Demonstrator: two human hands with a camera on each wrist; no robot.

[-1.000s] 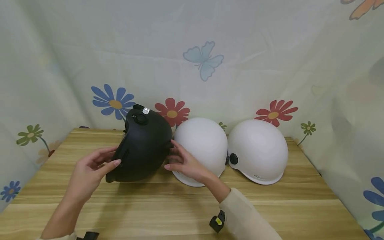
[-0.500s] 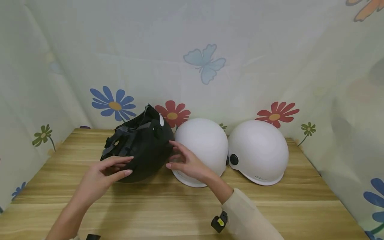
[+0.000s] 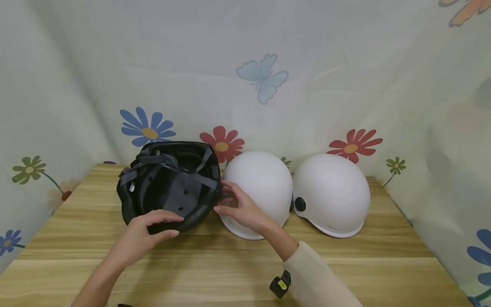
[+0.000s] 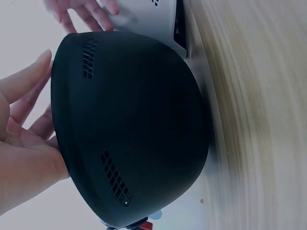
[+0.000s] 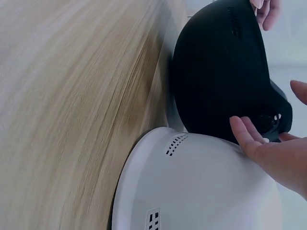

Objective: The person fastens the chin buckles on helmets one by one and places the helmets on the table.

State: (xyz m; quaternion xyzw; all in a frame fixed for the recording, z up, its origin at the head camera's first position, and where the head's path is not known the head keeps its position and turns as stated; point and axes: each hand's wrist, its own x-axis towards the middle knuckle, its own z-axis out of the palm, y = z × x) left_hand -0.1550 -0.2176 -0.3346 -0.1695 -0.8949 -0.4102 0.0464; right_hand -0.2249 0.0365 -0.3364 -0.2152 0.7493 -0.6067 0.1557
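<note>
A black helmet (image 3: 184, 183) lies tipped on its shell, its padded inside and grey straps (image 3: 159, 160) facing up toward the head camera. My left hand (image 3: 149, 234) is at its near rim, fingers relaxed and reaching over the edge. In the left wrist view the thumb (image 4: 33, 72) stands above that rim, off the shell. On the helmet's right side, my right hand (image 3: 241, 209) has its fingertips (image 5: 240, 127) against the shell, with the thumb apart. That hand also overlaps a white helmet (image 3: 261, 183) standing beside the black one.
Another white helmet (image 3: 331, 192) stands to the right, touching or close to the first. All three rest on a wooden table (image 3: 345, 273). A flower-printed cloth (image 3: 307, 85) hangs around the back and sides. A small black device (image 3: 280, 285) sits at the right wrist.
The black helmet has rolled over so that its opening turned from the left to upward and toward me. My left hand moved right and down with its rim; the right hand barely moved.
</note>
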